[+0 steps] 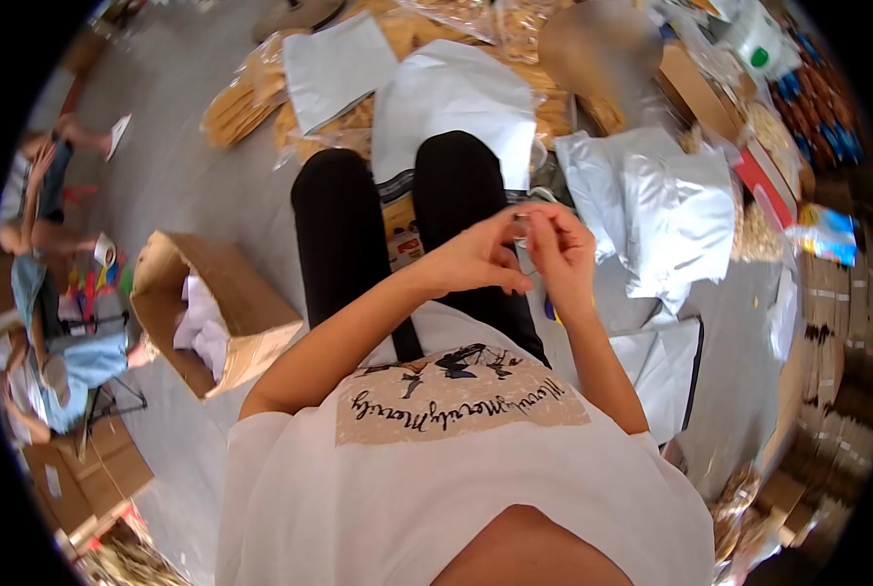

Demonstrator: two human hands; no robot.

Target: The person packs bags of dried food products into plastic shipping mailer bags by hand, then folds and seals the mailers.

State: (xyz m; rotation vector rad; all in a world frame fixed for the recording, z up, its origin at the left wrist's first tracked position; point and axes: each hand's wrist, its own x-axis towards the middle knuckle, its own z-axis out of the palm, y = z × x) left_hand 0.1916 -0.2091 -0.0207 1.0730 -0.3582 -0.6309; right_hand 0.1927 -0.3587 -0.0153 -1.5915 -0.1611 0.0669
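Above my right thigh, my left hand [473,256] and my right hand [563,252] meet with their fingertips close together. Between them is a small, clear, shiny piece [521,230], too small to name. Both hands are closed in a pinch around it, and the fingers partly hide it. Beyond my knees lies a silver-white bag [453,98], with a smaller flat one [339,70] to its left. Puffy silver bags [666,210] lie to the right of my right hand.
An open cardboard box [260,283] with white material inside stands at left. People sit farther left, near folded cartons [89,474]. Clear bags of yellowish strips [246,103] lie ahead. Snack packets [825,234] and stacked brown cartons [842,322] line the right.
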